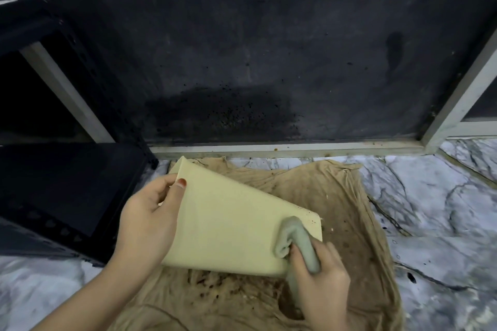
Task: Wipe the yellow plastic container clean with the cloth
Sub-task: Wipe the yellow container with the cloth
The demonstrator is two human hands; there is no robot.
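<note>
The pale yellow plastic container (223, 220) is tilted above a tan sheet, its broad flat side facing me. My left hand (148, 220) grips its left edge, thumb on the face. My right hand (320, 274) holds a bunched grey-green cloth (295, 236) pressed against the container's lower right corner. Small brown specks show near that corner.
A stained tan sheet (336, 209) with brown crumbs covers the marbled white floor (430, 209). A dark dirty panel (269, 48) in a pale metal frame (282, 146) stands behind. A black perforated rack (61, 183) sits to the left.
</note>
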